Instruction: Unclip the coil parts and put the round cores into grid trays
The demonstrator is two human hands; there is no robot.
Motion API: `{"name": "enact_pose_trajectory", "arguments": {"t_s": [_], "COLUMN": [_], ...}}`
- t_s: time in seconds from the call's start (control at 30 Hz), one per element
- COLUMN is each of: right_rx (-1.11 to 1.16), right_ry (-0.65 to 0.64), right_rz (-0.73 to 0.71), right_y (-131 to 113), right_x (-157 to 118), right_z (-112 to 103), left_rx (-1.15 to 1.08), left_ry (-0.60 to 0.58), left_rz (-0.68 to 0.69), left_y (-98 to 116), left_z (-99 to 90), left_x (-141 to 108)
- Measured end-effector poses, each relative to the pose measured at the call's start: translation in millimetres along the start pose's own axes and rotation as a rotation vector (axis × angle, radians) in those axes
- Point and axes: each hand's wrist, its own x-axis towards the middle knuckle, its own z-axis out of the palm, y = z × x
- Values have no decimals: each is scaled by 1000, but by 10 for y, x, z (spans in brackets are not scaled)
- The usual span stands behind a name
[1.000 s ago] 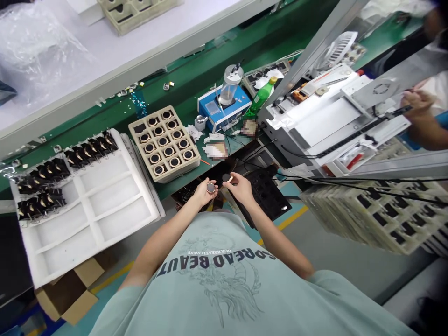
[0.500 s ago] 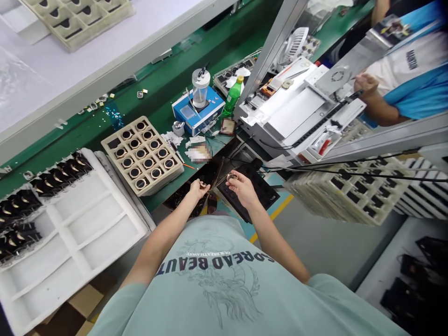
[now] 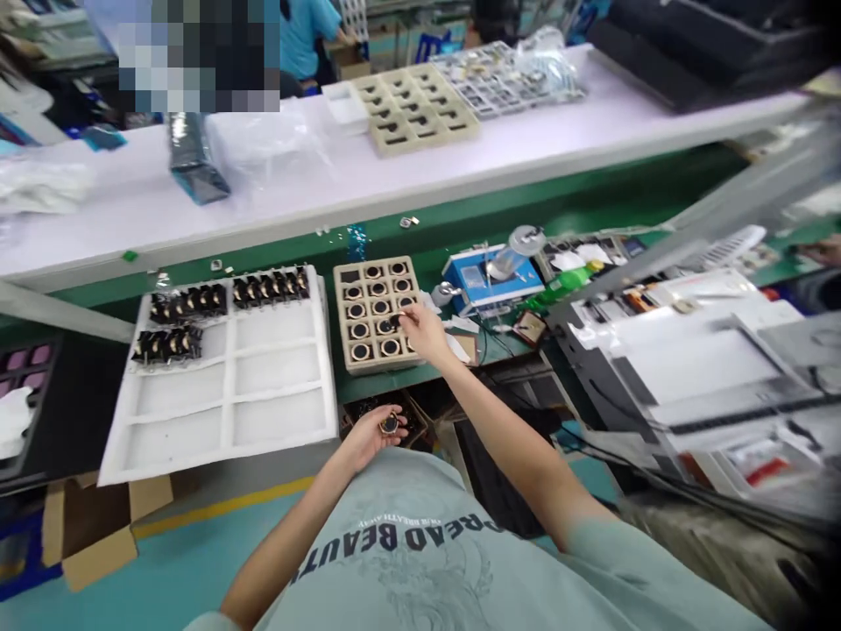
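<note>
My left hand (image 3: 378,434) is near my body, below the bench edge, with its fingers curled round a round watch case (image 3: 389,424) that has a dark face and gold-coloured rim. My right hand (image 3: 422,333) reaches over the right side of a beige compartment tray (image 3: 348,361), its fingertips pinched together above the cells. A small dark piece (image 3: 395,322) shows at those fingertips. Round dark discs with gold-coloured rims fill most cells of the tray; its top-left cell has no rimmed disc in it.
A white foam tray (image 3: 229,386) with black pieces in its upper cells lies to the left. Right of the beige tray are a blue box (image 3: 463,272), a green bottle (image 3: 568,282) and a white machine (image 3: 710,350). A raised shelf (image 3: 276,215) crosses behind; a person's blue sleeve (image 3: 306,26) shows beyond.
The view has swung left. My right hand has moved from beside my left hand up to the beige tray. The watch case now shows in my left hand.
</note>
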Motion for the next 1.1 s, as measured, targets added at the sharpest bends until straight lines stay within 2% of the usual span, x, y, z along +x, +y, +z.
{"name": "enact_pose_trajectory", "arguments": {"t_s": [0.07,0.13,0.2,0.27,0.33,0.47,0.6,0.83,1.1], "right_rx": [-180,-322,-429,-522,-605,-680,-679,-746,-756], "right_ry": [-9,-6,-29,-81,-131,-194,-212,-166,-105], "right_rz": [-137,-174,-174,-188,-219,-325,-375,-297,-60], "right_y": [-154,-247,-266,-225,-146,33,122,54,-25], "right_x": [507,948,1269,1445,1495,1393,1295,1285,1327], "right_z": [316,605,838,997,1079,1096,1069,1136,1200], "left_rx": [-7,-20,-33,-47,-63,-84,-45,33,31], "left_ry": [-34,-43,-35,-13,17,63,46,15,44], "left_rz": [85,155,206,242,263,272,248,242,241], "left_y": [49,109,175,237,289,370,466,600,511], "left_z": [-138,-258,-372,-488,-603,-793,-870,-794,-781], "left_x": [-204,-355,-460,-531,-581,-636,-637,-624,-714]}}
